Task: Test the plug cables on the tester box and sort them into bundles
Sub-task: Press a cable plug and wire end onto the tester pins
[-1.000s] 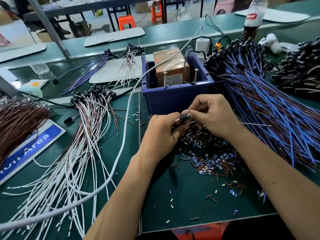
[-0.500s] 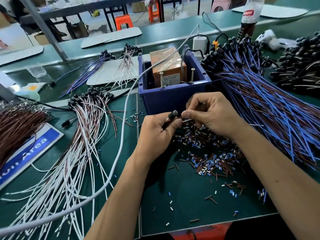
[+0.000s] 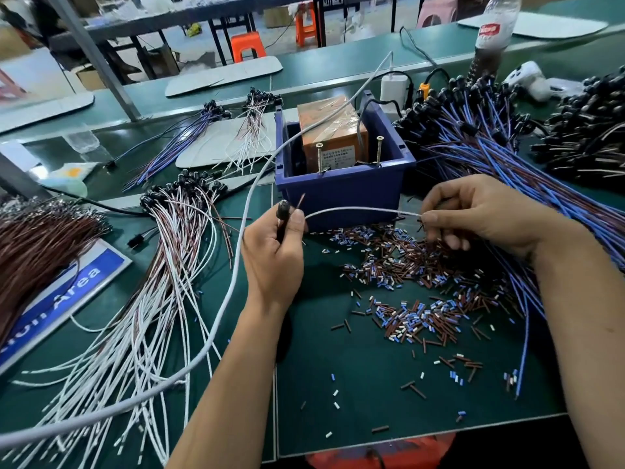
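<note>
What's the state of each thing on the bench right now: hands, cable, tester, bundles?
left hand: grips the black plug end of a cable
right hand: pinches the white wire's far end
white wire: stretched between both hands, off the mat
tester box: sits in the blue bin, two screw posts up
white-and-brown bundle: lying left, fanned out
blue-and-brown pile: heaped right

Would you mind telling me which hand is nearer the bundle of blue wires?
Right. The right hand lies against the blue wire bundle; the left hand is across the blue bin from it.

Tester box [image 3: 333, 137] label unreadable
</note>
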